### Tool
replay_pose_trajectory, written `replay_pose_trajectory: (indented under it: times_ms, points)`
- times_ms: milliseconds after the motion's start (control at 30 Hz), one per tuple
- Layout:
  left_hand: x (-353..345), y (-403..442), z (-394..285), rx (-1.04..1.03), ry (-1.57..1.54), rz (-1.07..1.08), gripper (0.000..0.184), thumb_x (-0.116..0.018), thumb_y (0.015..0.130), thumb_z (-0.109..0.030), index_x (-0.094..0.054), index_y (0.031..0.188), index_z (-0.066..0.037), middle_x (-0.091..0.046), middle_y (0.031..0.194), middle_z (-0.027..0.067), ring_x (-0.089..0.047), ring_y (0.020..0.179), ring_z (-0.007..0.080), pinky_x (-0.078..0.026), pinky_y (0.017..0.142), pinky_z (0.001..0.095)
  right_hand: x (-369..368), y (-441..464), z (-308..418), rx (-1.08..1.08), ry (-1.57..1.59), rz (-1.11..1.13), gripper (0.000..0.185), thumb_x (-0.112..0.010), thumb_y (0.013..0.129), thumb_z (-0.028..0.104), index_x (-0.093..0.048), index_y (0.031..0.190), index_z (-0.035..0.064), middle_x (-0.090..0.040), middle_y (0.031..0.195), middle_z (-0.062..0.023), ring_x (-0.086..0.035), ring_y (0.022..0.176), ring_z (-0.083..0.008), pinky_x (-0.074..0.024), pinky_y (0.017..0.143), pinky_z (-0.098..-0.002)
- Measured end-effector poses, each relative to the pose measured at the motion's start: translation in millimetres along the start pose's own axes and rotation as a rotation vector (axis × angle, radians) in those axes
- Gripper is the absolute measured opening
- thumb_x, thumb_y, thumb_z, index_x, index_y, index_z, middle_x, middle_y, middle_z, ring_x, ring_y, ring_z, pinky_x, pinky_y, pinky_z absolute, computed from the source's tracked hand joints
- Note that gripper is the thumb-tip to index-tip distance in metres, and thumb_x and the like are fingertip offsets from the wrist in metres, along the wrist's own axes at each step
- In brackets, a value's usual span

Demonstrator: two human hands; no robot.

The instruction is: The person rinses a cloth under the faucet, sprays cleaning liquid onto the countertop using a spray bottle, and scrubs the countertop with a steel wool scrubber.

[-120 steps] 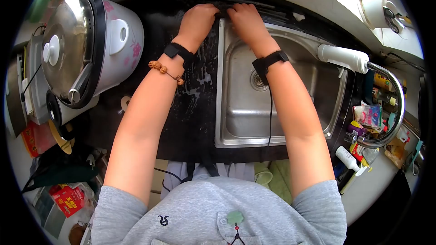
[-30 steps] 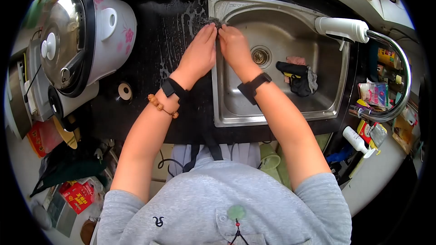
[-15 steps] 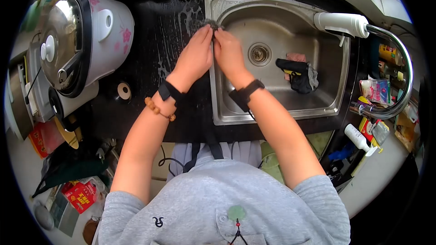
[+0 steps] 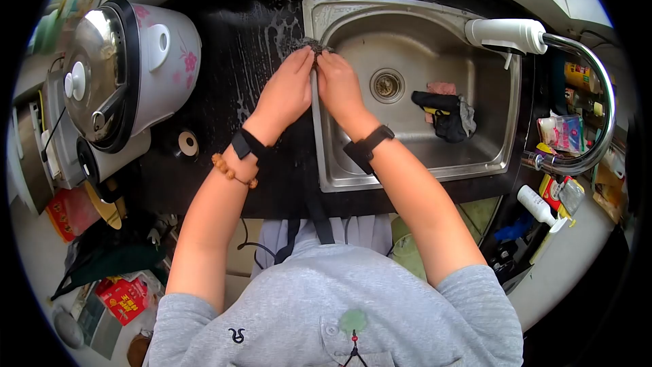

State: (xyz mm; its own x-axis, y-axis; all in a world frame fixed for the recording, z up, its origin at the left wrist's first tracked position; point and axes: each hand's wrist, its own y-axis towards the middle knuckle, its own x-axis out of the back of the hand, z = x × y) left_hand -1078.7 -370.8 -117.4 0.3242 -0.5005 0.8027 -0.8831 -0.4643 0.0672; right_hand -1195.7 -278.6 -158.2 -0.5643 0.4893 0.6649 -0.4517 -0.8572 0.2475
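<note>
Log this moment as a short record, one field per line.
Hands: left hand and right hand close together, fingertips at a dark wiry scrubber
Place: left rim of the sink, toward its far corner
Counter: black countertop, pale wet-looking streaks
In sink: dark bundle, right of the drain
Nearby: rice cooker at left, faucet at right

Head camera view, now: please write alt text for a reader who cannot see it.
A person's left hand and right hand touch what looks like a dark scouring pad at the steel sink rim, beside a wet black counter. A crumpled bundle lies in the sink; a rice cooker stands left.
</note>
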Motion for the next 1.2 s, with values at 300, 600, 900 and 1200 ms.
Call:
replay_pose_trajectory:
  times_ms: [300,600,900,1200]
  points:
    - [-16,33,11,-0.117,0.086,-0.07,0.051,-0.049,0.088,0.002,-0.047,0.139,0.007,-0.048,0.143,0.0244,-0.043,0.136,0.0404,-0.037,0.115,0.0431,9,30,-24,0.065,-0.013,-0.083,0.017,-0.058,0.082,-0.003,-0.07,0.095,-0.0056,-0.069,0.106,-0.0234,-0.065,0.098,-0.0381,-0.0541,0.088,-0.0442]
    - [-11,-102,-61,0.096,-0.07,0.181,0.055,-0.048,0.087,0.007,-0.044,0.141,0.009,-0.044,0.148,0.025,-0.041,0.14,0.0396,-0.036,0.117,0.0431,35,-99,22,0.1,0.016,0.162,0.02,-0.06,0.078,-0.005,-0.067,0.096,-0.0078,-0.067,0.114,-0.0226,-0.063,0.108,-0.0368,-0.0542,0.093,-0.0405]
    - [-29,-66,-46,0.078,0.023,-0.033,0.052,-0.049,0.086,0.006,-0.046,0.137,0.012,-0.047,0.143,0.0274,-0.044,0.135,0.0428,-0.039,0.114,0.044,27,-45,14,-0.037,0.071,0.156,0.009,-0.06,0.081,0.0,-0.068,0.082,-0.004,-0.068,0.091,-0.0215,-0.065,0.086,-0.0397,-0.0537,0.077,-0.0476]
    - [-31,-144,-81,0.17,-0.1,0.03,0.055,-0.046,0.085,0.011,-0.049,0.14,0.005,-0.049,0.145,0.0219,-0.045,0.136,0.038,-0.039,0.114,0.042,44,-108,40,-0.118,0.016,0.34,0.008,-0.061,0.08,-0.002,-0.068,0.075,-0.0036,-0.066,0.08,-0.0222,-0.066,0.083,-0.0403,-0.0544,0.074,-0.0467]
